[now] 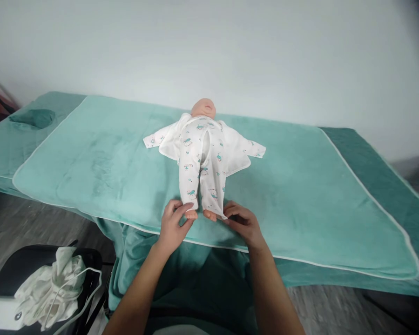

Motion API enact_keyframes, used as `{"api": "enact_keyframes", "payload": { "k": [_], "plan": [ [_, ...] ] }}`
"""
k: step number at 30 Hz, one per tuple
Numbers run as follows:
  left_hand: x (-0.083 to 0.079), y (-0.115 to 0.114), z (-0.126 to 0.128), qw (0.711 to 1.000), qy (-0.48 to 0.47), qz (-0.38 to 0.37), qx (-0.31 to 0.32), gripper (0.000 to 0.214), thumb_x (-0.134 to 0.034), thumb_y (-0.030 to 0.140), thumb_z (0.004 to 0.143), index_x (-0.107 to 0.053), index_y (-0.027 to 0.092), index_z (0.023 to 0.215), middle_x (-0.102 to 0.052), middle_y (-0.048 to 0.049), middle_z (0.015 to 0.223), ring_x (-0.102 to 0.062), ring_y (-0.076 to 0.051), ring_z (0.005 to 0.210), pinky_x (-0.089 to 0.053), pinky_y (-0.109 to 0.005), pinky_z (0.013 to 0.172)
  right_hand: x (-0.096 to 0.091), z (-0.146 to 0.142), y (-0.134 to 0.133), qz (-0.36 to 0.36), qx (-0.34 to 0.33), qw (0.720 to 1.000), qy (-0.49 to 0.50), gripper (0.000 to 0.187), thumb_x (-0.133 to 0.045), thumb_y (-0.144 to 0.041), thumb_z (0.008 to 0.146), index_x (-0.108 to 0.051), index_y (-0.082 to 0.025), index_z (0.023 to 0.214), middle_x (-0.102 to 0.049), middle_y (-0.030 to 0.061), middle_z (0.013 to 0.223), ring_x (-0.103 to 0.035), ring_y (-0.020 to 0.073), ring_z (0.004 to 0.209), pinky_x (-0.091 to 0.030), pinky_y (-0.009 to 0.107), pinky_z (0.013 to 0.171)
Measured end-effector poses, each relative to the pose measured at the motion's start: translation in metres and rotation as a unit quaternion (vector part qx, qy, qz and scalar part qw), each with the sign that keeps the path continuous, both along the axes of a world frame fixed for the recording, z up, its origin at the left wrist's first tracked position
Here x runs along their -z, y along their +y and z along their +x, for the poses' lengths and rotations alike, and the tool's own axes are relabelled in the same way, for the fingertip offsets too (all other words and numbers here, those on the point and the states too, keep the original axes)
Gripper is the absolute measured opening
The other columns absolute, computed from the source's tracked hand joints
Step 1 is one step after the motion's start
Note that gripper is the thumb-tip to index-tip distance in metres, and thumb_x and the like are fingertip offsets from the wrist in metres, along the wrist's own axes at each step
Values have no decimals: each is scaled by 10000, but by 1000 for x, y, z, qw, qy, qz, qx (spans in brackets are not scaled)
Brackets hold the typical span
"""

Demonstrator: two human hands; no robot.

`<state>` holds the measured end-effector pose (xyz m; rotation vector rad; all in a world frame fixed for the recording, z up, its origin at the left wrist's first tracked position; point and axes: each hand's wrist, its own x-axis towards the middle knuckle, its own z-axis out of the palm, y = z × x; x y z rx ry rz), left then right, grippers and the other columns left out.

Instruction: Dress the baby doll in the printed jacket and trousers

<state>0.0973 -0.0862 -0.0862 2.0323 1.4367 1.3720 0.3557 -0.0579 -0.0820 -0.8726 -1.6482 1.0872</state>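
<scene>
A baby doll [205, 108] lies on its back on the green-covered bed, its head toward the wall and its feet toward me. Printed white baby trousers [214, 160] with an open crotch cover its legs and belly. Under it a white baby top [235, 148] is spread wide, sleeves out to both sides. At the left ankle in view, my left hand [172, 228] is closed on the trouser cuff beside the bare toes. My right hand [246, 225] pinches the outer corner of the other cuff, pulled away from the doll's foot [210, 215].
A green bed cover [321, 200] with white piping spans the bed, with a face hole [33, 118] at the far left. A black chair [91, 256] at lower left holds crumpled white cloth [64, 274], a white device [3, 314] and a cable. The wall stands behind.
</scene>
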Motion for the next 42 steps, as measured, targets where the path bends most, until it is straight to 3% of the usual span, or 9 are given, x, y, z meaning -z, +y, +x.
{"api": "enact_keyframes", "payload": {
  "k": [6, 12, 16, 19, 22, 26, 30, 35, 42],
  "plan": [
    [-9, -4, 0, 997, -71, -6, 1, 228, -715, 248, 929, -707, 277, 1156, -569, -17, 977, -638, -141, 863, -548, -282, 764, 7, 5, -1, -36, 4, 999, 38, 112, -764, -346, 876, -709, -261, 828, -682, 43, 830, -648, 228, 796, -521, 386, 697],
    [-6, -8, 6, 998, -54, 24, -16, 193, -659, 169, 947, -706, 278, 1099, -519, -9, 924, -590, -132, 809, -523, -270, 699, 0, -5, -1, -23, 23, 999, 0, 25, -730, -290, 913, -714, -271, 908, -686, 40, 886, -654, 209, 854, -538, 365, 754],
    [-8, -10, 12, 997, 47, 33, -46, 278, -694, 212, 926, -669, 278, 1195, -566, -84, 1140, -595, -225, 1078, -551, -394, 913, 0, -6, -1, -7, 24, 1000, -4, 20, -722, -253, 920, -718, -271, 925, -684, 41, 924, -660, 202, 875, -539, 359, 769],
    [-15, -7, 17, 995, 98, 26, -9, 447, -748, 316, 902, -604, 267, 1323, -586, -131, 1278, -549, -290, 1250, -507, -485, 1058, 4, -4, -1, -2, 23, 1000, -11, 47, -729, -237, 914, -732, -277, 938, -691, 43, 933, -669, 209, 889, -545, 368, 776],
    [-24, -1, 22, 989, 141, 29, 20, 476, -731, 337, 916, -588, 283, 1367, -642, -120, 1263, -556, -302, 1264, -420, -549, 1160, 5, -3, -1, 1, 19, 1000, -14, 58, -736, -229, 910, -740, -280, 939, -700, 43, 926, -678, 209, 877, -552, 372, 770],
    [-32, 4, 30, 982, 179, 29, 51, 269, -690, 331, 947, -668, 295, 1213, -717, -61, 1132, -625, -272, 1158, -323, -590, 1204, 4, -4, 0, 6, 10, 1000, -7, 98, -739, -196, 907, -746, -284, 948, -719, 33, 932, -692, 198, 868, -552, 356, 764],
    [-34, 4, 34, 985, 160, 34, 54, 98, -653, 291, 976, -674, 254, 1063, -740, -21, 980, -674, -206, 986, -326, -556, 1200, 3, -4, -1, 16, 6, 1000, -13, 120, -738, -175, 906, -749, -282, 960, -727, 29, 935, -697, 191, 878, -548, 345, 772],
    [-34, 4, 31, 992, 113, 38, 50, 40, -616, 200, 990, -639, 230, 1003, -735, 22, 869, -680, -162, 885, -350, -501, 1195, 2, -5, 0, 23, -4, 1000, -15, 152, -728, -150, 912, -748, -282, 984, -723, 28, 943, -691, 186, 900, -536, 339, 793],
    [-31, 2, 29, 996, 65, 19, 51, 94, -570, 143, 990, -612, 225, 1002, -711, -15, 995, -653, -179, 1037, -366, -507, 1199, -1, -3, 0, 25, -18, 999, -27, 151, -745, -154, 901, -777, -287, 967, -734, 28, 932, -687, 191, 877, -524, 352, 790]
  ]
}}
